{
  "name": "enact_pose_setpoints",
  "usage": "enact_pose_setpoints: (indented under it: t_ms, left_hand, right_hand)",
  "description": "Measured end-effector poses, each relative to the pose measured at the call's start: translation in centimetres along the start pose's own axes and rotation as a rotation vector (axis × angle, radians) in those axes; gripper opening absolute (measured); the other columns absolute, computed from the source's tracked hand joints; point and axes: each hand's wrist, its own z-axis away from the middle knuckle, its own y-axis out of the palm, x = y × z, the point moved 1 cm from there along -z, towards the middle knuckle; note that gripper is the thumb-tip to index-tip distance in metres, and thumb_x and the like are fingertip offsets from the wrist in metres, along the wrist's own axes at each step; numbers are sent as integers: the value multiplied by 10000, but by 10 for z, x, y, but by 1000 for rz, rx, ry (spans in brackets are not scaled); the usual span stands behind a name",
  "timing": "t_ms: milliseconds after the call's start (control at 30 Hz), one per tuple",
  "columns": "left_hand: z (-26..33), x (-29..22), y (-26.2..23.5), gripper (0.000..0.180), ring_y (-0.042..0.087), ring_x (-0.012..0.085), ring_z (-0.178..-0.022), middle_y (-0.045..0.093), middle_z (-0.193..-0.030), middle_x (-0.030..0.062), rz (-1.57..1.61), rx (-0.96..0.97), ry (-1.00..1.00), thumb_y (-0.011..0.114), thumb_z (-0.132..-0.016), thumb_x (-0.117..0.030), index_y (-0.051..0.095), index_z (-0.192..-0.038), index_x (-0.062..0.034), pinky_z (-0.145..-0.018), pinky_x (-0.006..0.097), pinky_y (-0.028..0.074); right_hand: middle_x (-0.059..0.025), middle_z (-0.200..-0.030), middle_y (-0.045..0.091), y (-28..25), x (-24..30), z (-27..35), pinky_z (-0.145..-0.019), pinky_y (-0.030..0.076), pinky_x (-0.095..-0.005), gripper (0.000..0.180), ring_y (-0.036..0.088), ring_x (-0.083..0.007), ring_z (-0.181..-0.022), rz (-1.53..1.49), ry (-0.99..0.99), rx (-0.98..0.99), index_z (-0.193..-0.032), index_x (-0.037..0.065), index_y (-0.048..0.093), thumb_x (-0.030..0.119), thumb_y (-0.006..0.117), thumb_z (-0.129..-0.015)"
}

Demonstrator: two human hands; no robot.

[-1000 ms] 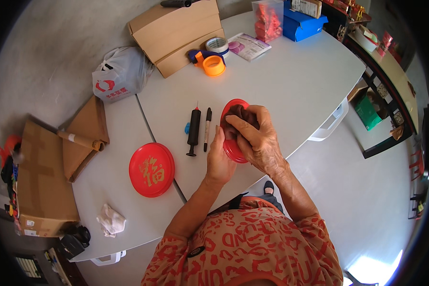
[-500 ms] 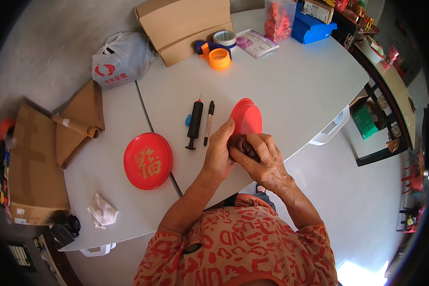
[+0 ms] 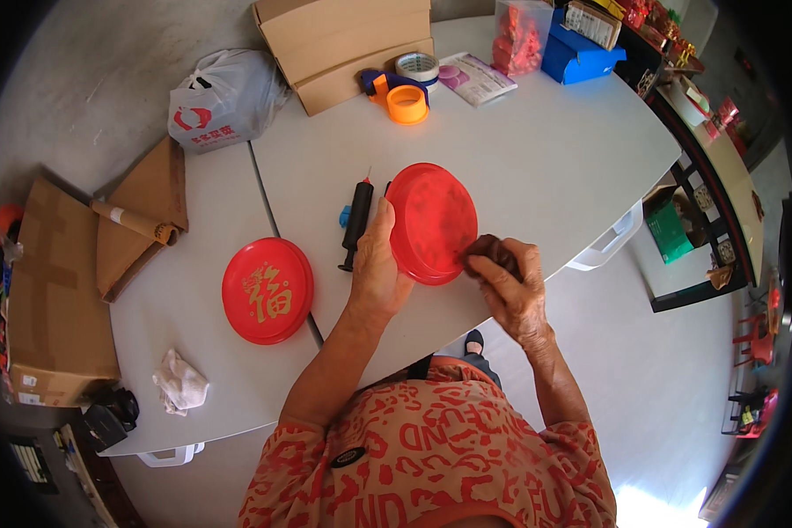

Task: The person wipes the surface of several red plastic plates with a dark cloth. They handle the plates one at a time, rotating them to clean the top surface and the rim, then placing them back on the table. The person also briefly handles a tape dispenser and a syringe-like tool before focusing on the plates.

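The left hand (image 3: 380,268) grips a red disc (image 3: 433,222) by its rim (tilted over the table (image 3: 546,158)), while the right hand (image 3: 512,283) pinches a dark cloth (image 3: 491,251) against it.

The person is wearing a short-sleeved top (image 3: 431,458) in orange-red with pale lettering scattered across it, a small dark oval badge (image 3: 347,457) on the chest, and dark shoes (image 3: 473,341).

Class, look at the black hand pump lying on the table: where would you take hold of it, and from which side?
Take the black hand pump around its thick barrel, coming from above and from its left. It lies flat and lengthwise, and the left hand and the red disc crowd its right side.
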Motion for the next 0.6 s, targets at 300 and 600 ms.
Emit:
enact_pose_setpoints:
  t_ms: [300, 600]
  left_hand:
    - [-2, 1, -15, 528, 453, 273, -1284, 457, -1403, 122, 244, -32, -46, 299, -1031, -435, 402, -1377, -50, -1072, 455, 385]
    - [-2, 9, -9, 497, 471, 271, -1269, 472, -1392, 117, 249, -53, 65, 367, -1023, -399, 413, -1367, -43, -1059, 469, 403]
  right_hand:
    - [-82, -1057, 510, 14, 4, 4, -718, 498, -313, 382, 529, -248, -945, 7, -123, -43, -924, 131, 727, -54, 765, -592]
    - [-112, -1044, 490, 26, 29, 8, -716, 506, -325, 430, 562, -229, -877, -38, 43, -35, -990, 95, 700, -107, 701, -610]
